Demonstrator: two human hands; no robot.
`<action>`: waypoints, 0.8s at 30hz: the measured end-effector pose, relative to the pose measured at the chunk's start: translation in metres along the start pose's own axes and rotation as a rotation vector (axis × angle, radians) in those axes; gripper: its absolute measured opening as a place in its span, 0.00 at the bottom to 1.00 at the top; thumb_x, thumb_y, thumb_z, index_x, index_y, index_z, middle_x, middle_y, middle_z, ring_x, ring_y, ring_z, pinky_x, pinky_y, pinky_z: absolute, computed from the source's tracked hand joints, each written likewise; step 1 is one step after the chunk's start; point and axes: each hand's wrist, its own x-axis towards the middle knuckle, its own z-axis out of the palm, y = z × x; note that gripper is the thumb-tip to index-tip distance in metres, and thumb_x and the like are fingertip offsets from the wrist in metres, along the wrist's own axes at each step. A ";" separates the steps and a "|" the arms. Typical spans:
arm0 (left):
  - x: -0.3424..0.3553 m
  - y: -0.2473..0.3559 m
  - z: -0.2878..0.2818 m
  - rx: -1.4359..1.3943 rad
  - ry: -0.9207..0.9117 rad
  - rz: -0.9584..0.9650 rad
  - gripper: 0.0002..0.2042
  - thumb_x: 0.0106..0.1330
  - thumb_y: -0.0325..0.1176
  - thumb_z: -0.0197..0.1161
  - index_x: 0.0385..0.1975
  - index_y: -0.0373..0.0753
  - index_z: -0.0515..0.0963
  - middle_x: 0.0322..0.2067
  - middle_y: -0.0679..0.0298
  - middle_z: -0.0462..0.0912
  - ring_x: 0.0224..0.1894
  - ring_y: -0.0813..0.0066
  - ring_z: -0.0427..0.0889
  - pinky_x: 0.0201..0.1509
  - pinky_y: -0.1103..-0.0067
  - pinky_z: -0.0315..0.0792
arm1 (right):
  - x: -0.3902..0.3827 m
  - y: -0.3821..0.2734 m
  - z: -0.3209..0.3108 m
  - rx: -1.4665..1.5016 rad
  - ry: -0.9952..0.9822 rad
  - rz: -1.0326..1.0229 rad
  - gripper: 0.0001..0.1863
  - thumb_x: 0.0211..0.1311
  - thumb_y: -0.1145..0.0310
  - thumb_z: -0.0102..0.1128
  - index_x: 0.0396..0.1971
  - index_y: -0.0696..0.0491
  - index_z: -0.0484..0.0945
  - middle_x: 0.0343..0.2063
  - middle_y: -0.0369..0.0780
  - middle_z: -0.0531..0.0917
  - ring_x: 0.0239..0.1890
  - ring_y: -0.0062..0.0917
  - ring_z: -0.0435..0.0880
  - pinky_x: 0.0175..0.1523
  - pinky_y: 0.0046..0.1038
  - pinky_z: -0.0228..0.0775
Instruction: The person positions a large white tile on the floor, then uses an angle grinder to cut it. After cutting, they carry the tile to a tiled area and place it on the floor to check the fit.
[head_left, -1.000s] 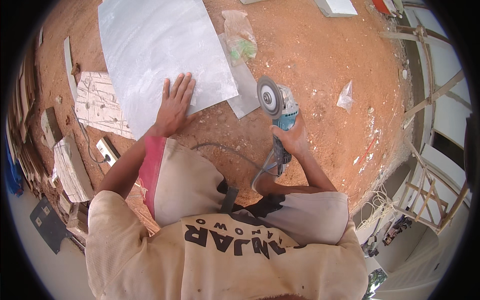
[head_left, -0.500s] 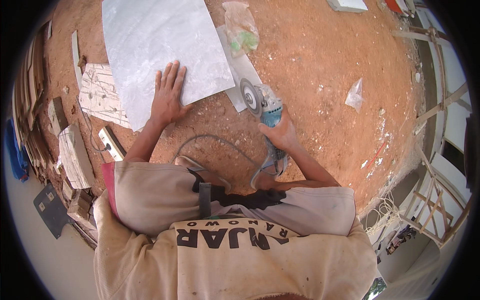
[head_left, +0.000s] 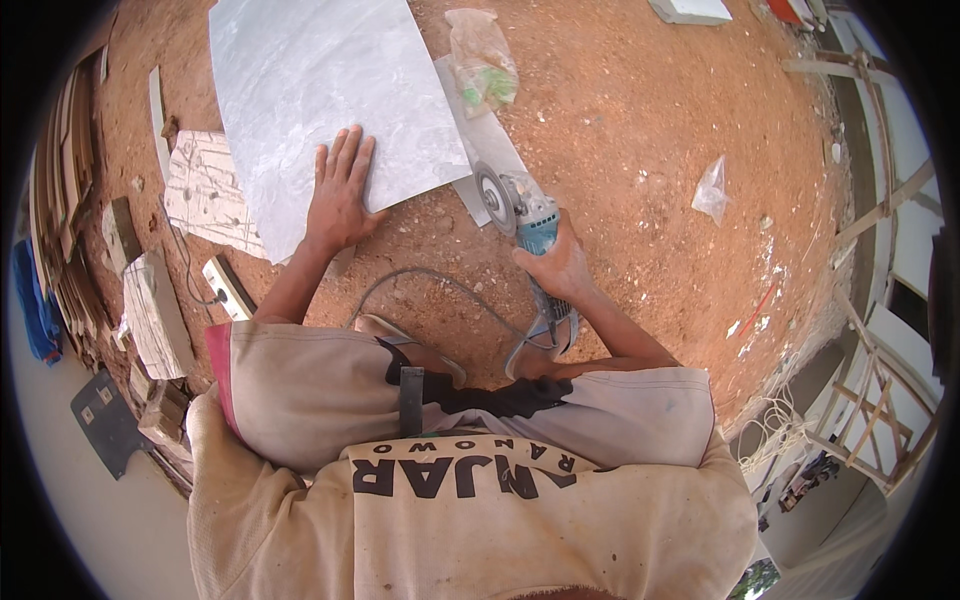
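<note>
Flat on the near edge of a pale grey marbled tile [head_left: 330, 80] lies my left hand [head_left: 343, 200], its fingers stretched out. My right hand [head_left: 558, 262] is wrapped round the body of a teal angle grinder [head_left: 538, 232]. The grinder's round disc [head_left: 495, 198] stands upright just right of the tile's near right corner. Whether the disc touches the tile I cannot tell. A narrow grey strip [head_left: 490, 150] lies beside the tile's right edge, partly under it. From the grinder a dark cord [head_left: 440, 278] loops over the ground between my feet.
White broken slabs [head_left: 208, 185] lie left of the tile, near a white power strip [head_left: 228, 288] with a plug in it. Beyond the strip lies a clear plastic bag [head_left: 484, 60]; another plastic scrap [head_left: 710, 190] is at right. Wooden planks [head_left: 68, 170] are stacked far left.
The grinder and my right hand have shifted very slightly left, toward the tile's corner. My left hand keeps its place on the tile; the whole view has moved a little.
</note>
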 end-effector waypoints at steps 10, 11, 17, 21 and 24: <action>0.000 -0.002 0.002 -0.015 0.010 0.005 0.57 0.45 0.43 0.81 0.77 0.41 0.53 0.78 0.54 0.49 0.81 0.56 0.44 0.84 0.56 0.36 | 0.001 0.000 0.002 0.007 -0.009 -0.013 0.45 0.47 0.53 0.70 0.62 0.59 0.60 0.49 0.59 0.81 0.53 0.55 0.83 0.59 0.48 0.73; 0.000 -0.002 0.002 -0.018 0.012 0.006 0.57 0.45 0.43 0.81 0.77 0.41 0.53 0.78 0.54 0.49 0.81 0.56 0.44 0.84 0.56 0.36 | 0.001 0.000 0.002 0.007 -0.008 -0.013 0.45 0.48 0.53 0.70 0.62 0.59 0.60 0.49 0.59 0.81 0.53 0.55 0.83 0.59 0.48 0.73; -0.001 -0.002 0.002 -0.010 0.003 0.002 0.57 0.45 0.43 0.81 0.77 0.41 0.52 0.78 0.54 0.49 0.81 0.56 0.44 0.84 0.56 0.35 | 0.001 -0.004 0.000 -0.004 -0.022 0.012 0.44 0.48 0.54 0.70 0.62 0.60 0.60 0.48 0.59 0.81 0.53 0.55 0.83 0.58 0.49 0.73; -0.001 -0.002 0.002 -0.001 0.005 0.002 0.57 0.46 0.44 0.81 0.77 0.41 0.52 0.78 0.54 0.49 0.81 0.56 0.44 0.84 0.56 0.35 | 0.001 -0.003 0.000 0.006 -0.023 0.008 0.44 0.48 0.54 0.70 0.61 0.60 0.60 0.48 0.60 0.81 0.53 0.55 0.83 0.58 0.49 0.74; -0.001 -0.003 0.003 -0.003 0.008 0.002 0.57 0.46 0.44 0.81 0.77 0.41 0.52 0.78 0.54 0.49 0.81 0.56 0.43 0.84 0.56 0.35 | 0.000 -0.003 0.000 -0.008 -0.015 0.008 0.44 0.48 0.54 0.70 0.61 0.60 0.60 0.48 0.60 0.81 0.53 0.55 0.83 0.58 0.49 0.74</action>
